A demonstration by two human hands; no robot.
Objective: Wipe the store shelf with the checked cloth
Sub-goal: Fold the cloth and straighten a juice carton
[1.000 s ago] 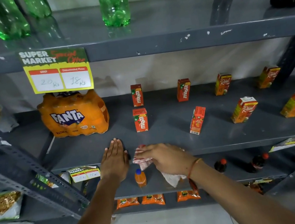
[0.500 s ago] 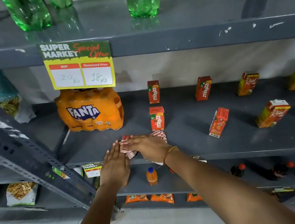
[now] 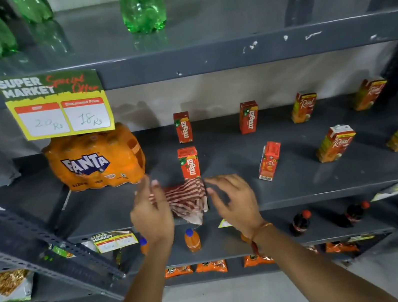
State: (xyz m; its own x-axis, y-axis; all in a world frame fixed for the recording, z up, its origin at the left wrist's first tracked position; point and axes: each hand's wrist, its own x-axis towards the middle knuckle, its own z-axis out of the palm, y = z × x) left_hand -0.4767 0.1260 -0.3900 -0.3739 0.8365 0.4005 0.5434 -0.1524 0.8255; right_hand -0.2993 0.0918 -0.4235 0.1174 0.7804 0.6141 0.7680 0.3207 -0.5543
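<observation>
The red-and-white checked cloth point(image 3: 187, 199) lies crumpled on the grey middle shelf point(image 3: 308, 182), near its front edge, with one corner hanging over the lip. My left hand point(image 3: 150, 211) is at the cloth's left side, fingers straight and pointing up, covering its left edge. My right hand point(image 3: 234, 197) hovers just right of the cloth with fingers spread, thumb close to its right edge. Neither hand visibly grips the cloth; both are motion-blurred.
A Maaza carton point(image 3: 189, 163) stands directly behind the cloth, a Fanta pack point(image 3: 97, 162) to its left, a tilted carton point(image 3: 269, 161) and Real cartons point(image 3: 335, 144) to the right. A price tag point(image 3: 58, 105) hangs above. A diagonal brace point(image 3: 37, 244) crosses the left.
My right hand has lifted off the cloth and shifted right. My left hand has risen from flat on the shelf. The cloth now lies uncovered, further onto the shelf.
</observation>
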